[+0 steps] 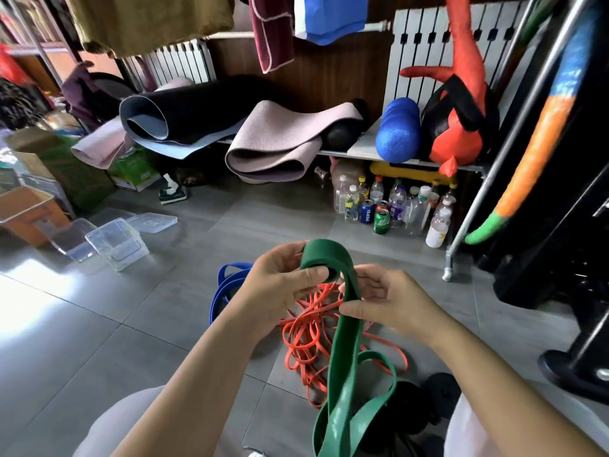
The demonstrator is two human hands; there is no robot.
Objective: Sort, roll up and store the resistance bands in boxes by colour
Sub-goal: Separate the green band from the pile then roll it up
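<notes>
Rolling step under way: left hand (280, 282) pinches the wide green rubber resistance band's (342, 328) started coil, right hand (379, 298) grips its tail; next, tighter winding appears required.

The green band (342, 341) ran off the btm edge, lower loops cut. Its rolled end sat partly under the left hand (280, 285); no. of turns couldn't be told. Blue bands (224, 285) were approx. half hidden behind the left forearm, orange bands (309, 328) partly behind the green band. Labels on the bottles (395, 199) were mostly too small to read.
</notes>
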